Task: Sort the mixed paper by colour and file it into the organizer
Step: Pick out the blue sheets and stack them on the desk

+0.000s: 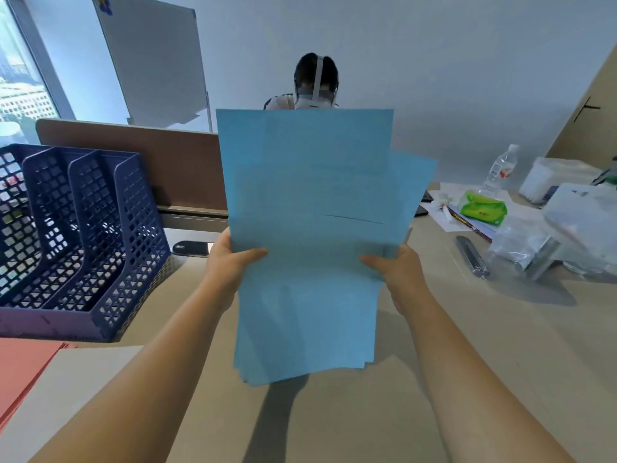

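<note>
Head view, item: stack of light blue paper sheets (307, 235), held upright above the beige counter (500, 345), one sheet fanned out at the upper right; left hand (230, 265) grips the left edge, thumb over the front; right hand (397, 272) grips the right edge likewise; dark blue perforated plastic organizer (83, 235) stands at left, its slots apparently unfilled; salmon paper pile (23, 372) lies near it. Step judged: blue set gathered, awaiting filing; next move calls for squaring the edges, then lowering into one slot.
</note>
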A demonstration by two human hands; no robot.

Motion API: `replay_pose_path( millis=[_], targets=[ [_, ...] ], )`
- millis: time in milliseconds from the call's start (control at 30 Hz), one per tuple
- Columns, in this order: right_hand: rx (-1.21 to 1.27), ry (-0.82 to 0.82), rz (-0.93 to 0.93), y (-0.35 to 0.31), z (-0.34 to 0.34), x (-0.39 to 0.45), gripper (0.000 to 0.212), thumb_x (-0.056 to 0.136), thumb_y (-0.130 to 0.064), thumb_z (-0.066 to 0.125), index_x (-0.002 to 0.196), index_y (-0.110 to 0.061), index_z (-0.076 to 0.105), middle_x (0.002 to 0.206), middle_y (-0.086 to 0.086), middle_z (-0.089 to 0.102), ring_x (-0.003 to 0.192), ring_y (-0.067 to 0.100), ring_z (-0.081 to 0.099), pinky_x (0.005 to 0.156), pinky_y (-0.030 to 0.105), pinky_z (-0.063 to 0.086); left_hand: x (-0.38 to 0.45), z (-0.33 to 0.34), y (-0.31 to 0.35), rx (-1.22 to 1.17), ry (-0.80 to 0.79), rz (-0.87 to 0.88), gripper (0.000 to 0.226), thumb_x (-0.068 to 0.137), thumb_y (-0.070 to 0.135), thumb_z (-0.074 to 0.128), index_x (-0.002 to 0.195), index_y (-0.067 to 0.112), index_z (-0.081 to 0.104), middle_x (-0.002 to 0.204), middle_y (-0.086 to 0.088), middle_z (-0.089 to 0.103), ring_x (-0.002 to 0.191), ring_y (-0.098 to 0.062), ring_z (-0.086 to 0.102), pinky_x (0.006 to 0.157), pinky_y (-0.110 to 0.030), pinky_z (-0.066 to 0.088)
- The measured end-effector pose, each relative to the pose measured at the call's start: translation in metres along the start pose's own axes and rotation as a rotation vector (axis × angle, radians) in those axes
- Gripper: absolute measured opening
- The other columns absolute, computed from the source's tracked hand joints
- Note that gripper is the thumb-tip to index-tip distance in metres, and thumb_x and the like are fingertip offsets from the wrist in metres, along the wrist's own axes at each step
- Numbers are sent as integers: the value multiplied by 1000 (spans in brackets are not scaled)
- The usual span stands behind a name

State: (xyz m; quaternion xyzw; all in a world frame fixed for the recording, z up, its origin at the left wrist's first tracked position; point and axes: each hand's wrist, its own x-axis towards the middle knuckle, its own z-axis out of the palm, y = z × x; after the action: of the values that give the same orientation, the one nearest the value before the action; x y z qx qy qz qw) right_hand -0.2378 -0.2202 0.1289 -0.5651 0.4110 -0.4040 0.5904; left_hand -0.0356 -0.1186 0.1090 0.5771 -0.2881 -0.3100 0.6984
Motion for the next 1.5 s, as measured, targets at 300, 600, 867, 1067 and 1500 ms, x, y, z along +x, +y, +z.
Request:
replay_pose_path(
  millis=[300,600,867,1067,1500],
  targets=[
    [-104,76,-56,13,5,7,29,83,15,53,108,3,60,100,7,61,82,22,61,78,32,52,3,10,-13,48,44,10,29,81,-14,56,86,14,59,83,2,63,77,-20,59,72,-28,50],
    [-83,108,-139,-13,11,22,32,82,8,59,111,-4,56,101,6,61,92,23,60,87,38,50,18,18,14,-45,-48,79,29,81,-12,56,79,17,62,71,7,68,72,-14,61,68,-25,50],
    [-46,-10,21,27,-2,21,36,78,13,61,111,-1,56,93,7,65,78,16,63,63,20,55,21,-9,-23,-6,-134,-93,41,53,8,67,92,19,62,75,13,73,73,-7,68,61,-19,54],
    [-37,-37,-62,12,-1,27,33,79,15,58,103,-7,59,86,-3,65,67,3,66,61,14,54,34,-1,-15,-9,-145,-77,35,73,-12,64,99,10,58,86,2,69,69,-7,68,63,-18,56],
    [-14,82,-50,29,6,30,22,82,11,59,90,-9,61,80,-2,64,58,0,65,58,14,54,41,14,-19,165,-31,66,29,83,-16,52,87,13,56,81,4,58,76,-14,54,70,-27,45]
  ],
)
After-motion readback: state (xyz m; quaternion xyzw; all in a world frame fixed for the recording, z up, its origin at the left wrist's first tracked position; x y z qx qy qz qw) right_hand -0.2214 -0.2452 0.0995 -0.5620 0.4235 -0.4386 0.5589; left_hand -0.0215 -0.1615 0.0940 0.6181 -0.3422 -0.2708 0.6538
